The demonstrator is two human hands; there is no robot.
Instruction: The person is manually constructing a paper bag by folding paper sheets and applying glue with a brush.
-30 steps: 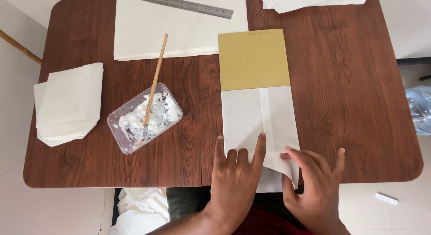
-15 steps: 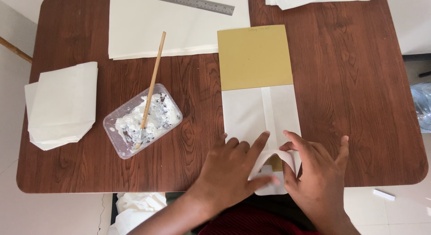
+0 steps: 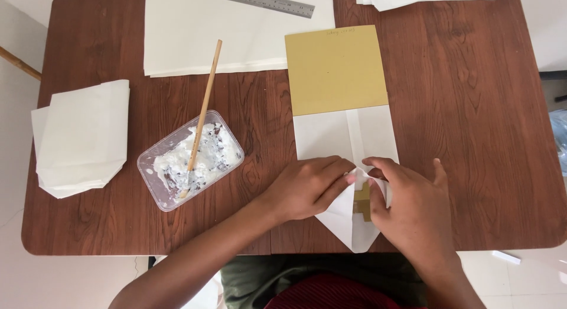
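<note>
From my remote feed, both hands work the near end of a white paper bag lying flat on the brown wooden surface. My left hand presses the bag's folded bottom, fingers narrow and pinching a paper flap. My right hand meets it there, fingers curled close on the same flap. A mustard-yellow card sticks out of the bag's far end. To the left sit a clear plastic tub of white paste with a wooden brush resting in it, and a stack of folded paper. A steel ruler lies on large sheets beyond.
</note>
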